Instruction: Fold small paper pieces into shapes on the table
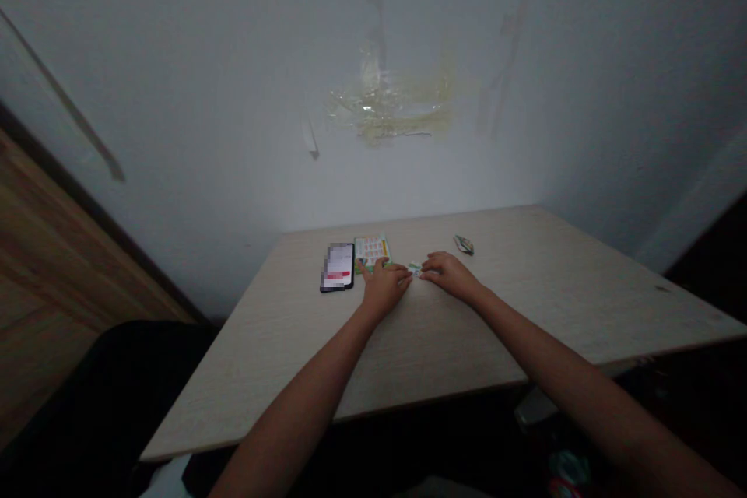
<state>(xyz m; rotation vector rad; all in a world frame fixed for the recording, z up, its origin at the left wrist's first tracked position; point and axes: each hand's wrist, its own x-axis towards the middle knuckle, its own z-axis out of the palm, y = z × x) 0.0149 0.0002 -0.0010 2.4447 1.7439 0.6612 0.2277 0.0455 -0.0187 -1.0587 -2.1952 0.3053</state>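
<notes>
Both my arms reach forward over a pale wooden table (525,303). My left hand (384,285) and my right hand (448,274) meet at a small green and white piece of paper (415,269), each pinching one end of it against the tabletop. Just behind my left hand lies a colourful printed sheet (372,249), partly covered by my fingers. A black phone (338,267) with a lit screen lies flat to the left of that sheet.
A small folded paper item (464,244) lies on the table behind and to the right of my right hand. The table stands against a white wall with tape residue (390,105). A wooden panel (40,264) is at the left.
</notes>
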